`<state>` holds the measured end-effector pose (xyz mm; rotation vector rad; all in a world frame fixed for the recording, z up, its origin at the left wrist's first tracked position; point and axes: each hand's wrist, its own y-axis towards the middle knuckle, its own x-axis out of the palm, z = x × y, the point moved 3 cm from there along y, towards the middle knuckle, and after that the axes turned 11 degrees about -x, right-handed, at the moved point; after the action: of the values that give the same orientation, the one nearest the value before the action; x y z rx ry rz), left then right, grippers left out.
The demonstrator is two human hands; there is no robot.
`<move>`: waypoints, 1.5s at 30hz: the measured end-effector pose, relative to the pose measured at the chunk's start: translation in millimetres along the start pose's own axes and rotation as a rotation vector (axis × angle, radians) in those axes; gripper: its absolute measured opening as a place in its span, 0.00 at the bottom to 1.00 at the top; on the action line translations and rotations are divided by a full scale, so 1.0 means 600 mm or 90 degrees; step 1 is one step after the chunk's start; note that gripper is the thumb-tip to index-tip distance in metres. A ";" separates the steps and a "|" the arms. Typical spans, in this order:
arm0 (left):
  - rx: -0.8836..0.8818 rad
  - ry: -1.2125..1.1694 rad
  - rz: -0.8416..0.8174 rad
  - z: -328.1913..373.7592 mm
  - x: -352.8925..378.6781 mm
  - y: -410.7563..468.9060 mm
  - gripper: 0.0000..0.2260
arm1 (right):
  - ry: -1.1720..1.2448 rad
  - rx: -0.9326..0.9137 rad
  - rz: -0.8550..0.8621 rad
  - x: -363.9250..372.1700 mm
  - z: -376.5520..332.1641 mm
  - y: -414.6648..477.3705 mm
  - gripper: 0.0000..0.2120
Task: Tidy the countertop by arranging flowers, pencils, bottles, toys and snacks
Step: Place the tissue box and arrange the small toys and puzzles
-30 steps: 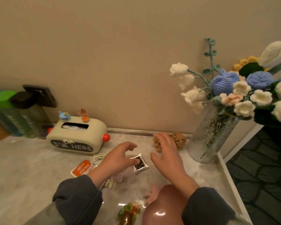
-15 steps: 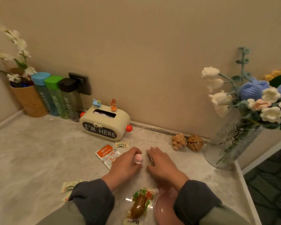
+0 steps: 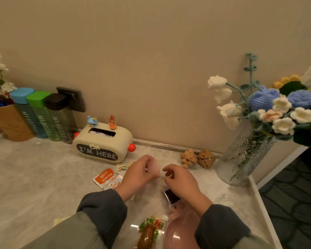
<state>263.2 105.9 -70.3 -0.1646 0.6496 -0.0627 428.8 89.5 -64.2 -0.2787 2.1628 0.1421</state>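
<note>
The left hand (image 3: 140, 177) pinches a small pink toy (image 3: 155, 168) above the right half of the countertop (image 3: 43, 177), and I cannot tell whether the right hand (image 3: 182, 182), curled just beside it, holds anything, so a loose handover may drop the toy.

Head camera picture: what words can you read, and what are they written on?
"I'M HERE": front of the tissue box.
"MY BOTTLE": down the blue-capped bottle, green-capped bottle and black-capped bottle.
Orange snack packet and green-and-red snack pack: print too blurred to read.
</note>
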 end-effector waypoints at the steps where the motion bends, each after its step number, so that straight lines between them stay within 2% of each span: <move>1: 0.004 0.008 0.002 0.004 0.004 0.008 0.20 | 0.003 0.007 0.014 -0.002 0.005 -0.002 0.15; 12: 0.075 -0.048 -0.024 0.067 0.064 0.095 0.16 | 0.052 0.108 0.106 -0.036 0.083 0.000 0.13; 20: 0.045 -0.065 -0.035 0.078 0.093 0.139 0.17 | 0.087 0.092 0.127 -0.031 0.093 0.022 0.18; 31: 0.058 -0.032 -0.001 0.070 0.102 0.146 0.14 | 0.101 0.090 0.114 -0.027 0.099 0.027 0.17; 33: 0.061 -0.028 -0.003 0.070 0.101 0.146 0.15 | 0.107 0.088 0.116 -0.029 0.096 0.021 0.16; 37: 0.051 -0.005 -0.018 0.069 0.094 0.138 0.28 | 0.097 0.082 0.128 -0.038 0.084 0.007 0.14; 39: 0.046 -0.012 -0.013 0.068 0.083 0.125 0.31 | 0.089 0.081 0.136 -0.046 0.075 0.000 0.13; 45: 0.007 -0.129 0.010 0.047 0.032 0.050 0.23 | 0.081 0.041 0.149 -0.052 0.025 -0.021 0.10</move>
<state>295.8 137.3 -64.9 -0.1530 0.4482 -0.0337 461.0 84.8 -47.2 0.0032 2.3170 0.1910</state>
